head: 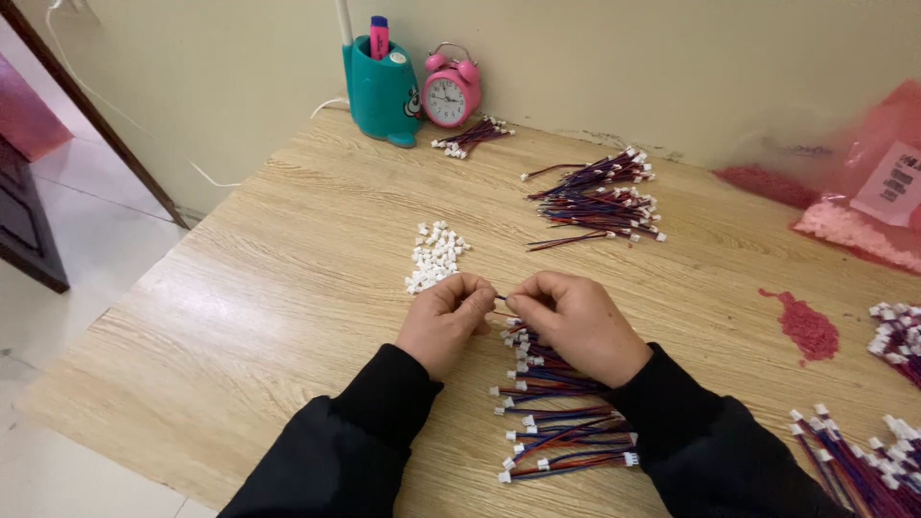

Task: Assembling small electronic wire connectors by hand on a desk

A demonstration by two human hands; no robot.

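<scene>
On the woodgrain table, both hands pinch one thin wire.

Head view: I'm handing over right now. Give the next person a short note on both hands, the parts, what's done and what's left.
Left hand and right hand pinch one wire lead between them, above the table.
White connectors lie in a heap just beyond the left hand.
Done: a row of leads lies under the right wrist.
Left: the wire pile further back.
</scene>
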